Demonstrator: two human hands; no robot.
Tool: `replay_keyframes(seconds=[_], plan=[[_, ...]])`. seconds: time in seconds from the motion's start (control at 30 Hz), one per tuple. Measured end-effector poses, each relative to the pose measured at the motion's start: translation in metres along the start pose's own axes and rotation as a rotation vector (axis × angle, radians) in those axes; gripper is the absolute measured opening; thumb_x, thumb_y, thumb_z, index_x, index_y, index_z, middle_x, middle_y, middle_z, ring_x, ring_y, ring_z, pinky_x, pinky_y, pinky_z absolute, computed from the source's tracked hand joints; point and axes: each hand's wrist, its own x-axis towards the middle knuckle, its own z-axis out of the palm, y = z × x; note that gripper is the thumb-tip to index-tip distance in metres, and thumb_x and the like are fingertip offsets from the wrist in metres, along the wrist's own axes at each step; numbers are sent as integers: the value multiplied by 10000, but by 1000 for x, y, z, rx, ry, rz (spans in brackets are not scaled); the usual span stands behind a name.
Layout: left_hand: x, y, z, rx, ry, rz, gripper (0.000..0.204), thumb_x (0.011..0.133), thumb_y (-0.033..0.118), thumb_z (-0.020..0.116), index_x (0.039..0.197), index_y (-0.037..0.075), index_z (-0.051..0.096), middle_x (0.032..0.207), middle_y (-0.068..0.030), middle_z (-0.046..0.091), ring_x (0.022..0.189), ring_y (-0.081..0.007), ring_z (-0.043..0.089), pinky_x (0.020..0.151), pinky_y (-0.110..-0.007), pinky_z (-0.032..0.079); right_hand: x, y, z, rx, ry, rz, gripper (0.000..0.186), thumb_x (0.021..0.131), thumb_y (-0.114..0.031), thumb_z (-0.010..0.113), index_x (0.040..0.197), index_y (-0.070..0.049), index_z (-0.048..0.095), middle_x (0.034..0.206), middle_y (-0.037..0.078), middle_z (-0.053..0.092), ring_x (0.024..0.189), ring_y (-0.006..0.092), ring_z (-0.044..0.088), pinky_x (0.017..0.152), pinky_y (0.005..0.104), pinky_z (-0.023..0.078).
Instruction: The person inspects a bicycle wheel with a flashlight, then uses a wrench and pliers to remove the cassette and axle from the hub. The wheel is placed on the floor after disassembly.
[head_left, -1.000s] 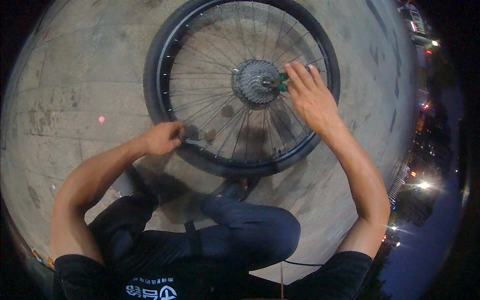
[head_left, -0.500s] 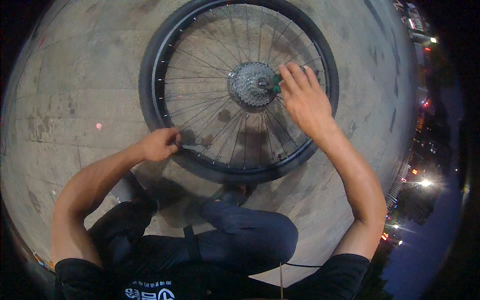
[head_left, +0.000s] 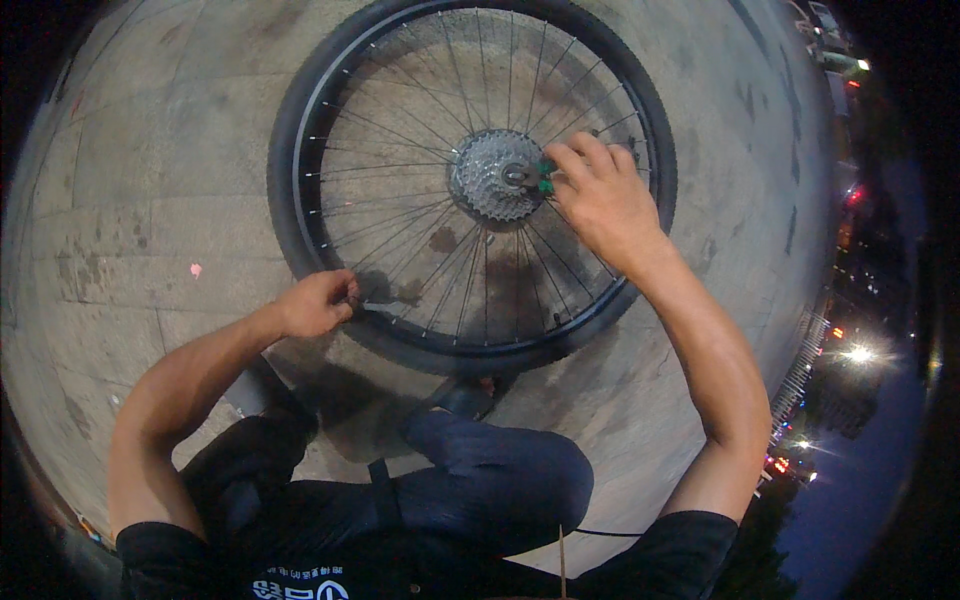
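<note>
A bicycle wheel (head_left: 283, 200) with a black tyre and thin spokes lies on its side in front of me, its silver cassette (head_left: 480, 190) facing up. My right hand (head_left: 608, 205) reaches over the wheel's right side, fingers curled round green-handled pliers (head_left: 545, 186). Their grey head is at the axle end in the middle of the cassette; much of the tool is hidden under my fingers. At the lower left of the rim, my left hand (head_left: 318, 303) is closed in a pinch on a thin grey piece (head_left: 376, 304) that sticks out over the rim. Its kind is unclear.
The wheel rests on stained paving (head_left: 150, 200), with a small pink scrap (head_left: 196, 270) to the left. My bent knee (head_left: 545, 475) and my shoe (head_left: 465, 400) are close to the wheel's near edge. Street lights (head_left: 858, 354) and a railing show at far right.
The wheel has shifted slightly left in view and its spokes have turned a little. Both hands keep their grips, the left sitting slightly lower; the pliers remain at the axle.
</note>
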Motion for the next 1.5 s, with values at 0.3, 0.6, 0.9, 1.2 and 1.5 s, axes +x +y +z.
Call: replay_keyframes(seconds=[0.3, 0.6, 0.9, 1.2, 1.5], plan=[[1, 6, 4, -65, -20, -80, 135, 817, 54, 600, 940, 25, 553, 784, -65, 582, 740, -161, 549, 691, -337, 465, 4, -3, -9, 11, 67, 33, 151, 714, -129, 627, 764, -25, 724, 1213, 90, 611, 1190, 281, 498, 985, 424, 410], [10, -14, 16, -181, -44, -17, 118, 829, 21, 593, 932, 29, 537, 805, -42, 577, 743, -134, 537, 676, -311, 463, 19, -14, -15, -27, -9, 67, 131, 741, -62, 611, 791, 28, 692, 1233, 109, 593, 1219, 307, 488, 1024, 443, 403], [9, -11, 20, -91, -55, -9, 137, 823, -27, 557, 925, 46, 503, 824, 1, 539, 774, -102, 513, 679, -273, 448, 11, -19, -2, -4, 58, 113, 163, 764, -68, 597, 822, 56, 686, 1253, 139, 583, 1236, 349, 474, 1062, 494, 385], [3, -16, 20, -136, 17, -12, 91, 823, 51, 599, 889, 31, 539, 751, -25, 536, 714, -123, 502, 660, -305, 444, 16, -9, 1, -30, -14, 69, 167, 756, -138, 604, 766, -31, 732, 1204, 130, 623, 1227, 324, 488, 996, 483, 403], [1, -13, 13, -166, 17, -50, 106, 830, 18, 583, 919, 38, 528, 782, -8, 532, 742, -112, 509, 682, -290, 451, 12, -6, -8, 67, -52, 91, 148, 749, -86, 609, 790, 19, 706, 1245, 114, 593, 1229, 334, 472, 977, 470, 417]])
